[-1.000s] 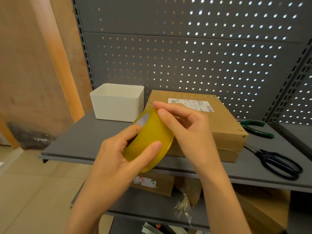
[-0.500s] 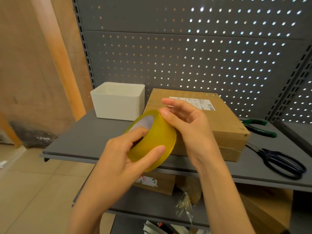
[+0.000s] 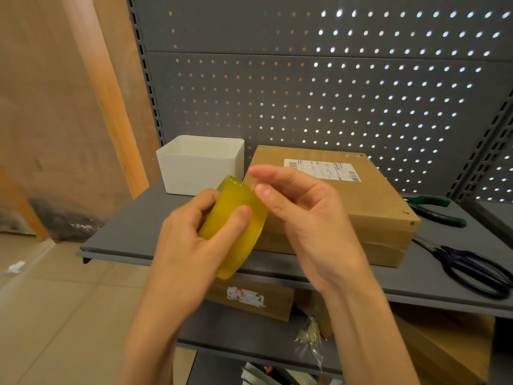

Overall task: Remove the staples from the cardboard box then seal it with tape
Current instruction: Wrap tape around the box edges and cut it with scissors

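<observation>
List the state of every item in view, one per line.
tape roll: held in the air, gripped by the left hand
right hand: fingertips at the roll's top edge
cardboard box: closed, flat on the shelf
white bin: open-topped
scissors: closed, lying on the shelf
pliers: lying beside the box

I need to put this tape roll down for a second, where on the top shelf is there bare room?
Bare patches on the shelf: the front left corner, before the white bin, and a front strip before the cardboard box. Crowded at right: pliers and scissors lie beside the box.
</observation>
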A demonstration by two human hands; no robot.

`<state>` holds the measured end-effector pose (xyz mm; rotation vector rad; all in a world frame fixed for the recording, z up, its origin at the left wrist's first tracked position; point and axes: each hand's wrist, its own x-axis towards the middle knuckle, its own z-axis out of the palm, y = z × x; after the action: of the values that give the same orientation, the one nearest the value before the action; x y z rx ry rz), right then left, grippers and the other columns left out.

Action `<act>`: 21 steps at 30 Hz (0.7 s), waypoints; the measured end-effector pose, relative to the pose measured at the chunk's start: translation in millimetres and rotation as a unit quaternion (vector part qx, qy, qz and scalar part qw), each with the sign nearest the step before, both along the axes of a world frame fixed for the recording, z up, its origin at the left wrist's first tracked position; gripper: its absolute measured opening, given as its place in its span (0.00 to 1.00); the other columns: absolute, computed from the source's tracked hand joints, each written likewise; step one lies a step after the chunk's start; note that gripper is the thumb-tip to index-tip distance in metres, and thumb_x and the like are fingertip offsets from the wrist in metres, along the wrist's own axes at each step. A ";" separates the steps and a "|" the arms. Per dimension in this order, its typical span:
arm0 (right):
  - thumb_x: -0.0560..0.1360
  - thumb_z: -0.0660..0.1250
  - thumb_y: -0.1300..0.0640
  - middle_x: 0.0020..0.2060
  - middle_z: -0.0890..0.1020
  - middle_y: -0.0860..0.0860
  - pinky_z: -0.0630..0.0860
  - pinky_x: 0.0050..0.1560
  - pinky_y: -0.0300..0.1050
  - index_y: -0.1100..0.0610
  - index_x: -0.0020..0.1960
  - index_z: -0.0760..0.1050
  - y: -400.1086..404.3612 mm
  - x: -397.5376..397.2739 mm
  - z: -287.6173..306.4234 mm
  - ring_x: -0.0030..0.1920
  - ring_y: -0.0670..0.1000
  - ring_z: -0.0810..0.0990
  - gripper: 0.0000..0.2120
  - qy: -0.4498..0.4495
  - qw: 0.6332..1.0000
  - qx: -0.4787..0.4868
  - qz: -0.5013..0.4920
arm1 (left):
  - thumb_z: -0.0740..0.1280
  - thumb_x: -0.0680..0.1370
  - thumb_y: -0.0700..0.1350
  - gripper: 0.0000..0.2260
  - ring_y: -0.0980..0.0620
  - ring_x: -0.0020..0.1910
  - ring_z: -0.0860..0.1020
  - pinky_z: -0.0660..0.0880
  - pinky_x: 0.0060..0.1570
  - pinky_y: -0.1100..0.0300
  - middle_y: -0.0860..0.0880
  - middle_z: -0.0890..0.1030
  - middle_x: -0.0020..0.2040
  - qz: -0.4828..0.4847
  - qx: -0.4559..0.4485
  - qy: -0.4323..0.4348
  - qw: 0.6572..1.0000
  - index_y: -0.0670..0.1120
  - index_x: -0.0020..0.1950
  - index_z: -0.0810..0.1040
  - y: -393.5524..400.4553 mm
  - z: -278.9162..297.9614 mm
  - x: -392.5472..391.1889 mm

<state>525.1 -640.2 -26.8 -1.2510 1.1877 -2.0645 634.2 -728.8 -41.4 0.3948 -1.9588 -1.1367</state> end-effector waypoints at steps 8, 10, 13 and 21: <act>0.74 0.67 0.62 0.47 0.82 0.45 0.75 0.53 0.40 0.49 0.51 0.79 -0.8 -0.3 -4.3 0.52 0.46 0.78 0.11 0.105 0.989 0.043 -0.091 | 0.62 0.66 0.64 0.16 0.59 0.31 0.75 0.69 0.27 0.71 0.53 0.79 0.36 0.019 0.014 -0.015 1.000 0.56 0.44 0.77 6.5 -2.6 3.1; 0.72 0.70 0.65 0.48 0.82 0.46 0.75 0.51 0.39 0.50 0.50 0.79 -0.8 0.6 -5.4 0.51 0.45 0.78 0.13 0.111 0.988 0.047 -0.099 | 0.62 0.67 0.64 0.14 0.60 0.32 0.75 0.68 0.28 0.73 0.55 0.79 0.36 0.017 0.003 -0.020 1.000 0.57 0.44 0.77 6.1 -2.9 3.8; 0.70 0.71 0.66 0.45 0.82 0.50 0.76 0.47 0.37 0.51 0.49 0.80 -2.2 2.9 -5.9 0.46 0.44 0.78 0.13 0.111 0.985 0.039 -0.124 | 0.62 0.67 0.63 0.14 0.59 0.34 0.76 0.68 0.29 0.73 0.56 0.79 0.36 0.019 -0.008 -0.026 0.999 0.56 0.42 0.78 6.3 -3.5 3.7; 0.69 0.72 0.64 0.44 0.83 0.52 0.77 0.45 0.43 0.54 0.47 0.82 -2.9 3.4 -12.2 0.45 0.53 0.80 0.10 0.095 0.983 0.054 -0.148 | 0.60 0.67 0.65 0.15 0.56 0.33 0.75 0.69 0.29 0.67 0.55 0.78 0.36 0.052 -0.048 -0.055 0.996 0.56 0.39 0.76 4.5 -6.4 5.6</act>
<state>528.6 -643.1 -38.9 -1.3091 1.6378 -2.0852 639.8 -724.3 -47.8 0.5103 -2.0546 -0.9689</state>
